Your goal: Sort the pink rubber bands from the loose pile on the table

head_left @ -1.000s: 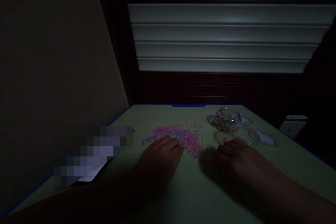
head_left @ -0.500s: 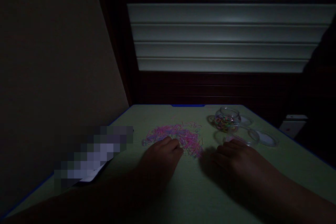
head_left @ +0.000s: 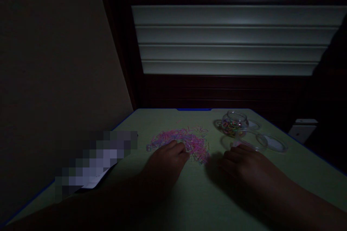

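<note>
A loose heap of small pink and purple rubber bands (head_left: 189,139) is spread over the green tabletop. At its near edge is my left hand (head_left: 169,157), fingers curled closed; what they hold, if anything, is hidden. To the right, my right hand (head_left: 241,160) is also closed, its fingertips out of sight and its contents unclear. Just beyond it lies a clear round container (head_left: 253,140), with a little pink showing near its left side. Farther back stands an open clear jar (head_left: 234,124) partly filled with multicoloured bands.
Clear round lids (head_left: 276,143) lie at the right side of the table (head_left: 179,202). At the left edge is a pale flat object (head_left: 93,182), mostly blurred out. A wall rises on the left, and a slatted panel (head_left: 230,39) stands behind the table. The room is dim.
</note>
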Tool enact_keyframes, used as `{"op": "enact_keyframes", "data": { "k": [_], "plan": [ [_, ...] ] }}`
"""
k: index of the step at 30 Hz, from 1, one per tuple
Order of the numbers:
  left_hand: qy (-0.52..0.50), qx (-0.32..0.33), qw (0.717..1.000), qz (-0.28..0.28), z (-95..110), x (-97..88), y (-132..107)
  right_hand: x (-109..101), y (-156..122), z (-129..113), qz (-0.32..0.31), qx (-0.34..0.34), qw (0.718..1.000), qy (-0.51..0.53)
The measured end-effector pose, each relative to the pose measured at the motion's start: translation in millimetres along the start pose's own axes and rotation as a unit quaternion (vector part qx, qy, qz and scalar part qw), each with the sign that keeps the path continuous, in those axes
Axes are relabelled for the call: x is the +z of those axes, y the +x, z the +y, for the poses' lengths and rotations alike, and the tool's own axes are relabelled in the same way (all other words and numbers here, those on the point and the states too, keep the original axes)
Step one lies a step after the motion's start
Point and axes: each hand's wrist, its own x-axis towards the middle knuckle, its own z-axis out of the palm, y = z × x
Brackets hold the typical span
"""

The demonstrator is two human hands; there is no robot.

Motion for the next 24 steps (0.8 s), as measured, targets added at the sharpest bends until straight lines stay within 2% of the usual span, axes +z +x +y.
{"op": "enact_keyframes", "data": {
  "k": [15,19,24],
  "plan": [
    [0.041,0.002,0.999,-0.019,1.8,0.1,2.3,-2.2,1.1,0.0,0.005,0.009,1.000,0.027],
    [0.039,0.012,0.999,0.006,0.9,3.5,0.0,-3.1,1.2,0.0,0.015,0.008,1.000,0.023],
    [0.061,0.051,0.994,0.069,2.7,2.3,-1.7,-7.3,1.0,-2.3,0.043,0.003,0.998,0.044]
  ]
}}
